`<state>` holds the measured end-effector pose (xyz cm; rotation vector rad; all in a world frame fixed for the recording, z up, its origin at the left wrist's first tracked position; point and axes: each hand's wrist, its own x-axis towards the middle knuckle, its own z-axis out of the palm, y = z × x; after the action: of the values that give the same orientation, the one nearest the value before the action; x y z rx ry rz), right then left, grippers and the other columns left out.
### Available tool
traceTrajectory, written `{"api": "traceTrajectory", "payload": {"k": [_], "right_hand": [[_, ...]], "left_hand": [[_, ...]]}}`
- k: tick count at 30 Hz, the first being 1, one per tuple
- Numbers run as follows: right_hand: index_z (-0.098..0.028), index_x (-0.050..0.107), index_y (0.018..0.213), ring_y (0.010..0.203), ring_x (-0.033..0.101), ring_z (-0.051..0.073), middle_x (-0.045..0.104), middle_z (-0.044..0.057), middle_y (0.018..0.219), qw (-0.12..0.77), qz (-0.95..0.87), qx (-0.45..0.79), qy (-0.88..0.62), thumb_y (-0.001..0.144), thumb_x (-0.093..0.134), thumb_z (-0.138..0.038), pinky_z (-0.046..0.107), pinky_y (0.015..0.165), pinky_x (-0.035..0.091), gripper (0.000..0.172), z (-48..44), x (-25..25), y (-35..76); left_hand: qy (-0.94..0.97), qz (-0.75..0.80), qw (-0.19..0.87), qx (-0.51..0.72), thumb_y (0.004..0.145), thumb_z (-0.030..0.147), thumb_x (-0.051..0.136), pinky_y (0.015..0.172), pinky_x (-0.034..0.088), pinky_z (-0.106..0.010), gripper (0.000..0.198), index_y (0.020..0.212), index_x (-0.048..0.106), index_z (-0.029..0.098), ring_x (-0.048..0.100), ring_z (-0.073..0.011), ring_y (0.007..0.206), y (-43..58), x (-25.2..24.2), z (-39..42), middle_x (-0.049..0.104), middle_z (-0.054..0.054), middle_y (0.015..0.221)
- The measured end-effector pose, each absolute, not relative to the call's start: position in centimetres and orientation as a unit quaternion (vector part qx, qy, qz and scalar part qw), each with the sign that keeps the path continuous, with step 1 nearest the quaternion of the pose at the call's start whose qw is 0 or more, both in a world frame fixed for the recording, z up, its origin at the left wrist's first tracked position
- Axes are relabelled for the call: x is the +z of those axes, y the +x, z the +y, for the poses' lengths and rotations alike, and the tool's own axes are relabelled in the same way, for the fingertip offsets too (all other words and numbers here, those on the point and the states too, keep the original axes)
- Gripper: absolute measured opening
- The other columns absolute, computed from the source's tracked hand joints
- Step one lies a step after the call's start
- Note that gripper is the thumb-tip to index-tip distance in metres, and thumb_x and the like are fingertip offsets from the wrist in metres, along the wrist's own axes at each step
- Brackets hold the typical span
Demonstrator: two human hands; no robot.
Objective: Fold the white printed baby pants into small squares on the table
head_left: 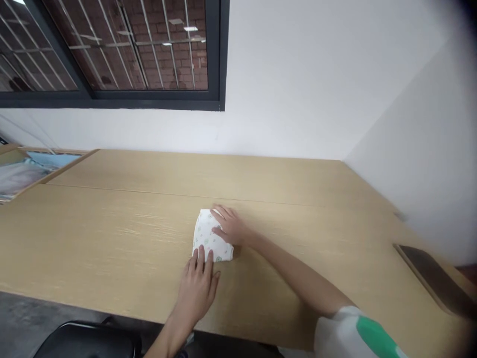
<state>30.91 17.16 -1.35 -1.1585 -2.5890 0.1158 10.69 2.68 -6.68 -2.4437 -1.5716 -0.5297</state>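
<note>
A small folded white cloth [208,236] with a scattered print of small green and grey marks lies flat on the wooden table [112,233]. My left hand [198,286] rests at its near edge, fingers stretched out with the tips on the fabric. Over the upper right part of the cloth lies my right hand [231,226], its fingers spread and touching the surface. That hand hides the cloth's far right corner. Neither hand grips anything.
At the far left stands an open wooden box [70,164] with cloth and bags inside. A dark rectangular panel [432,276] is at the table's right side. A black chair [89,340] stands below the front edge. A barred window [149,97] is in the white wall.
</note>
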Motion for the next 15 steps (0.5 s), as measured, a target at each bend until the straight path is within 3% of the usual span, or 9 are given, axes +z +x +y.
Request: {"api": "traceTrajectory", "payload": {"k": [2, 4, 7, 9, 11, 15], "right_hand": [[-0.008, 0.049, 0.148, 0.137, 0.044, 0.035, 0.048, 0.023, 0.15, 0.127, -0.904, 0.088, -0.399, 0.101, 0.046, -0.057, 0.052, 0.113, 0.035, 0.068, 14.9, -0.7, 31.7], [-0.009, 0.051, 0.146, 0.132, 0.048, 0.035, 0.053, 0.023, 0.143, 0.099, -0.907, 0.133, -0.388, 0.096, 0.05, -0.067, 0.052, 0.111, 0.036, 0.077, 12.7, -0.3, 32.7], [-0.009, 0.043, 0.153, 0.144, 0.035, 0.038, 0.041, 0.025, 0.154, 0.071, -0.909, 0.169, -0.374, 0.088, 0.052, -0.078, 0.053, 0.117, 0.028, 0.096, 10.3, -0.5, 33.8], [-0.01, 0.037, 0.157, 0.151, 0.023, 0.038, 0.028, 0.024, 0.163, 0.06, -0.911, 0.171, -0.371, 0.086, 0.056, -0.076, 0.053, 0.12, 0.021, 0.099, 9.2, -0.9, 34.2], [-0.009, 0.037, 0.157, 0.153, 0.018, 0.037, 0.022, 0.023, 0.165, 0.06, -0.909, 0.161, -0.379, 0.09, 0.06, -0.064, 0.052, 0.122, 0.02, 0.09, 8.5, -1.3, 34.1], [-0.012, 0.052, 0.145, 0.148, 0.033, 0.031, 0.043, 0.019, 0.156, 0.112, -0.895, 0.118, -0.415, 0.098, 0.05, -0.029, 0.048, 0.12, 0.027, 0.049, 7.8, -1.9, 33.4]], "left_hand": [[-0.834, -0.511, 0.074, -0.192, 0.097, 0.035, 0.055, 0.102, 0.06, -0.043, 0.048, 0.143, 0.051, 0.021, 0.057, -0.0297, 0.133, 9.5, -6.7, 3.7, 0.052, -0.012, 0.151], [-0.848, -0.485, 0.053, -0.206, 0.097, 0.029, 0.054, 0.101, 0.061, -0.039, 0.036, 0.132, 0.059, 0.022, 0.063, -0.0241, 0.123, 8.3, -6.6, 4.9, 0.06, -0.008, 0.143], [-0.864, -0.451, 0.049, -0.218, 0.097, 0.023, 0.054, 0.096, 0.062, -0.038, 0.024, 0.119, 0.065, 0.025, 0.068, -0.0204, 0.11, 6.7, -6.3, 6.3, 0.067, -0.003, 0.133], [-0.869, -0.436, 0.061, -0.225, 0.097, 0.02, 0.054, 0.093, 0.061, -0.038, 0.021, 0.114, 0.066, 0.025, 0.069, -0.02, 0.103, 6.3, -6.2, 6.8, 0.069, -0.002, 0.129], [-0.866, -0.438, 0.064, -0.23, 0.098, 0.02, 0.052, 0.092, 0.06, -0.038, 0.021, 0.115, 0.064, 0.024, 0.069, -0.0199, 0.1, 6.3, -5.9, 7.2, 0.071, -0.003, 0.124], [-0.851, -0.472, -0.022, -0.228, 0.102, 0.026, 0.043, 0.092, 0.059, -0.036, 0.025, 0.118, 0.061, 0.024, 0.068, -0.0185, 0.1, 6.4, -4.7, 7.6, 0.074, -0.003, 0.11]]}}
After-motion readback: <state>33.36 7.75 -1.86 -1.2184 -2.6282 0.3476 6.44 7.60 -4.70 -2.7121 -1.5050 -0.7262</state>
